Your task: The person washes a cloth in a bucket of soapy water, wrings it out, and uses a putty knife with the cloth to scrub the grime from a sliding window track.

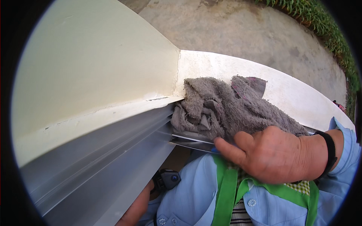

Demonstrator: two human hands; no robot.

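A shaggy grey-brown rag (241,107) lies bunched on the white window ledge (286,79), with its left end pushed into the corner by the metal frame. My right hand (267,154) is closed at the rag's near edge, thumb side toward the corner. Some of its fingertips are hidden against the cloth and the metal track (194,137). At the lower left, part of my left hand (135,208) shows beside the grey metal frame (113,165). The frame covers its fingers, so what it touches is hidden.
A cream wall (98,56) rises on the left and meets the ledge at a cracked corner. Beyond the ledge, lower down, lies concrete ground (233,26) with a strip of green plants (320,22). A small black camera (167,180) sits on my left wrist.
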